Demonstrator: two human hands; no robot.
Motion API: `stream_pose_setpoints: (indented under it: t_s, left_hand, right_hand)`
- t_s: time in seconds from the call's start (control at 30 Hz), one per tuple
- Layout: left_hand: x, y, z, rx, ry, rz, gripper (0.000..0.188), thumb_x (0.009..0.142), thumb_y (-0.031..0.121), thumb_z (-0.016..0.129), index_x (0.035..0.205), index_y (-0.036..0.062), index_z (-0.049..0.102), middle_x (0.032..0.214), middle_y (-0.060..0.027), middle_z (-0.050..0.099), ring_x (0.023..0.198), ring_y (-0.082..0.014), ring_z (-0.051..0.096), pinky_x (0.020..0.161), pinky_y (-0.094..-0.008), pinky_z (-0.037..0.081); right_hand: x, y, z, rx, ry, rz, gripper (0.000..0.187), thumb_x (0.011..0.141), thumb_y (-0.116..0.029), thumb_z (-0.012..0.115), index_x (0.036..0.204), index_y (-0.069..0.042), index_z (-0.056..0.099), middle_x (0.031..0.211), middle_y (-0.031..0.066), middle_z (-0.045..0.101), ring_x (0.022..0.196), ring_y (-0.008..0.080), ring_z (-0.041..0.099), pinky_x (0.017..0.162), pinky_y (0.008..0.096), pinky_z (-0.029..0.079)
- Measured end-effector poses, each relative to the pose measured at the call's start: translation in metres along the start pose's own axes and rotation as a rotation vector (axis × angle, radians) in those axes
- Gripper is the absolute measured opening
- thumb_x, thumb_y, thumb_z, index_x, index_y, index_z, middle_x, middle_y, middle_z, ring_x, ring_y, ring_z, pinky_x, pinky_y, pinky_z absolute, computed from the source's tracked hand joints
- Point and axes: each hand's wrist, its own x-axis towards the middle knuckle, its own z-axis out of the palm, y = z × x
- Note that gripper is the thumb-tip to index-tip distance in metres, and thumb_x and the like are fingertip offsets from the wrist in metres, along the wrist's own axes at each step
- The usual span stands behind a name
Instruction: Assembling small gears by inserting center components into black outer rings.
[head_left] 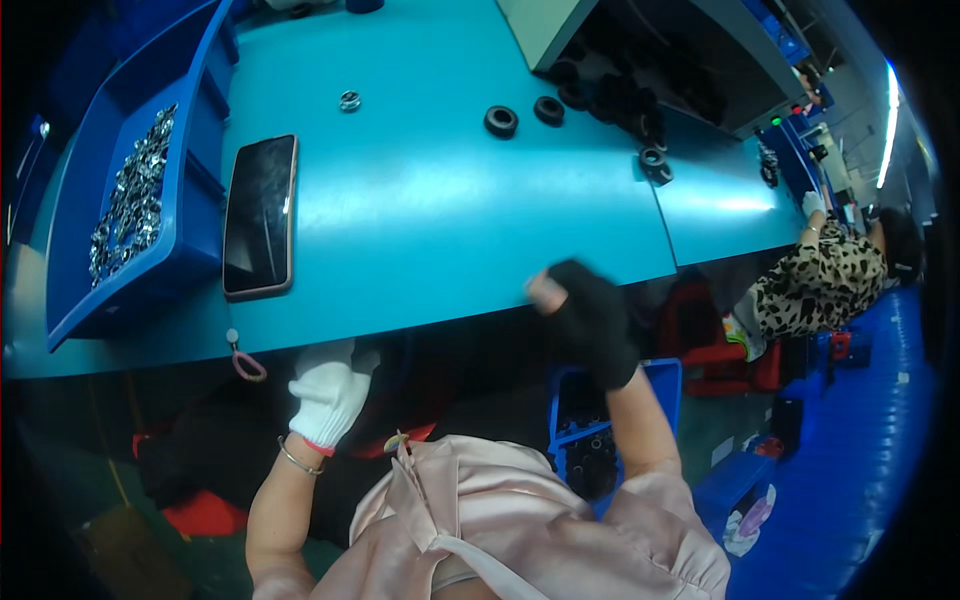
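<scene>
My left hand (330, 398), in a white knit glove with a red cuff, is just below the table's front edge. Its fingers are partly hidden, and I cannot make out anything in them. My right hand (592, 318), in a black glove that leaves the fingertips bare, is at the table edge on the right. Motion blurs it, so its grip does not show. Nearest to it on the blue-green table (420, 240) are black rings (501, 121) farther back. A small shiny metal ring (349, 100) lies alone at the back left.
A blue bin (185, 190) of shiny metal parts (135, 190) stands at left beside a phone (260, 215). At the back right, a pile of black rings (625, 105) spills from a grey housing (690, 50). A blue crate (590, 430) sits below. Another person (830, 275) works at far right.
</scene>
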Motion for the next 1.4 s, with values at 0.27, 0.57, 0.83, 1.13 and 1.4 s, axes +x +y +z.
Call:
stream_pose_setpoints:
  t_s: [0.27, 0.57, 0.83, 1.13, 1.4]
  left_hand:
    - [-0.003, 0.016, -0.003, -0.253, -0.056, 0.154, 0.045, 0.083, 0.031, 0.063, 0.122, 0.0085, 0.06, 0.113, -0.0186, 0.062, 0.098, -0.0367, 0.06, 0.084, -0.0418, 0.048]
    - [-0.006, 0.039, -0.021, -1.338, -0.432, 0.001, 0.039, 0.093, 0.022, 0.06, 0.123, -0.0031, 0.057, 0.106, -0.0131, 0.067, 0.092, -0.0213, 0.065, 0.08, -0.0306, 0.052]
    - [-0.021, 0.026, -0.05, -1.706, -0.502, -0.007, 0.037, 0.092, 0.01, 0.057, 0.124, -0.0053, 0.05, 0.094, -0.0112, 0.064, 0.078, -0.0131, 0.064, 0.071, -0.0245, 0.055]
    - [-0.035, 0.021, -0.051, -1.216, -0.381, -0.192, 0.042, 0.087, 0.04, 0.058, 0.116, 0.0099, 0.065, 0.079, -0.0031, 0.068, 0.083, -0.0141, 0.068, 0.078, -0.0251, 0.049]
    - [-0.023, 0.022, -0.005, -1.656, -0.271, -0.115, 0.05, 0.088, 0.017, 0.058, 0.136, 0.0041, 0.047, 0.088, -0.0057, 0.061, 0.075, -0.0095, 0.059, 0.069, -0.0208, 0.048]
  right_hand:
    - [0.077, 0.148, -0.089, -0.796, 0.372, 0.053, 0.023, 0.084, -0.021, 0.067, 0.103, -0.008, 0.065, 0.102, 0.0126, 0.064, 0.096, 0.0286, 0.06, 0.084, 0.0386, 0.047]
    - [0.028, 0.029, -0.028, -0.069, 0.114, -0.24, 0.041, 0.077, -0.014, 0.073, 0.115, -0.007, 0.058, 0.107, 0.0129, 0.064, 0.096, 0.0297, 0.063, 0.087, 0.0404, 0.048]
    - [0.039, -0.07, 0.045, 0.096, -0.542, -0.55, 0.042, 0.071, -0.016, 0.076, 0.109, -0.007, 0.061, 0.105, 0.0127, 0.064, 0.094, 0.0316, 0.063, 0.081, 0.0405, 0.05]
    - [0.219, 0.017, 0.135, -0.528, -0.174, -0.329, 0.047, 0.088, -0.014, 0.06, 0.134, -0.022, 0.051, 0.141, 0.006, 0.045, 0.113, 0.0289, 0.056, 0.089, 0.0398, 0.048]
    - [0.17, -0.013, 0.11, -0.208, -0.258, -0.512, 0.012, 0.083, -0.008, 0.059, 0.095, -0.003, 0.058, 0.101, 0.0153, 0.06, 0.096, 0.0353, 0.058, 0.081, 0.0415, 0.047]
